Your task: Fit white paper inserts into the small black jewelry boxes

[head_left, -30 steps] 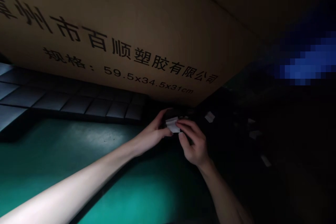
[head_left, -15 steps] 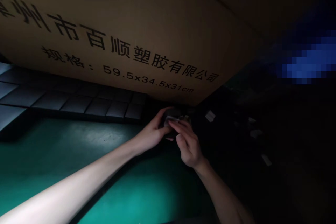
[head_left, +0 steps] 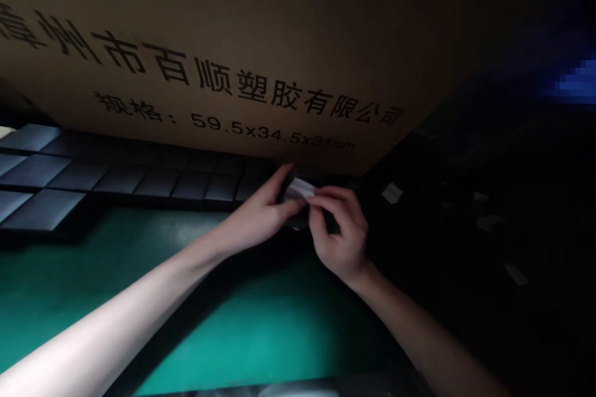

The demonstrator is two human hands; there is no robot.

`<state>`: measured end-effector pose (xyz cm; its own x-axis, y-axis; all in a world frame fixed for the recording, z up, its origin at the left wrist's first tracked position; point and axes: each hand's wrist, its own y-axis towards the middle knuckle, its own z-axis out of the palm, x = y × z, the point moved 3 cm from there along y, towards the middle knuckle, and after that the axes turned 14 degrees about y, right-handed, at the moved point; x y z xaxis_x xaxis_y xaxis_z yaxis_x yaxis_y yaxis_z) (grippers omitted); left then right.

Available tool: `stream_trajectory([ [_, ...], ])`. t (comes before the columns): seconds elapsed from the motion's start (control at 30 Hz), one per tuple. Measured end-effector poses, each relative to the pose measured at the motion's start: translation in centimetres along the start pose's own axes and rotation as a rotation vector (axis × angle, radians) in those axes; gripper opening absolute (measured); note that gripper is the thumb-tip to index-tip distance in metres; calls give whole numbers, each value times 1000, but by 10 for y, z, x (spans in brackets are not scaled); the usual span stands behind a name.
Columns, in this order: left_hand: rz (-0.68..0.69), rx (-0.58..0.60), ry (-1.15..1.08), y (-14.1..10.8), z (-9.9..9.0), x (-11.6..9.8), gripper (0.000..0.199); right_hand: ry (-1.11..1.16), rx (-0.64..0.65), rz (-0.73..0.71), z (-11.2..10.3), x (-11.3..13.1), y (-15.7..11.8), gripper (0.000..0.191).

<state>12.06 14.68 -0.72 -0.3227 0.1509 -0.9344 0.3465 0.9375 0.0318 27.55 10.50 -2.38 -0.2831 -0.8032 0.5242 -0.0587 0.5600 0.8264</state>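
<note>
White strip (head_left: 298,189) pinched between both hands

Strip is back in view: half a second ago it was mostly covered, now it shows clearly between the hands, near the far edge of the green worktop (head_left: 261,322), just under the lower edge of the cardboard box (head_left: 200,31). Right hand (head_left: 338,236): fingers and thumb close in a narrow pinch on the strip's right end. Left hand (head_left: 261,211): fingers curl around a dark object (head_left: 294,216) behind the strip, strip's left end against them. That object is mostly hidden by fingers and shadow, so shape and material are unclear. Can't tell if strip is attached to it. Dark tiles (head_left: 158,186) line the far edge. White scraps (head_left: 392,193) lie in the dark area to the right, barely readable. Blue blur (head_left: 577,82) at upper right is unreadable.
</note>
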Motion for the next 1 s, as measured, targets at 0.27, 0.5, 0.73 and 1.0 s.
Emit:
stream_trajectory([
  [0.27, 34, 1, -141, -3, -9, 5, 73, 176, -214, 236, 36, -22, 0, 27],
  [0.5, 2, 1, -113, -15, 8, 16, 67, 184, -122, 259, 26, -24, -15, 34],
  [0.73, -61, 95, -193, -18, 12, 16, 61, 110, -99, 269, 27, -20, -8, 34],
  [1.0, 53, 152, 50, -20, 13, 25, 81, 27, 9, 157, 18, -19, -2, 18],
])
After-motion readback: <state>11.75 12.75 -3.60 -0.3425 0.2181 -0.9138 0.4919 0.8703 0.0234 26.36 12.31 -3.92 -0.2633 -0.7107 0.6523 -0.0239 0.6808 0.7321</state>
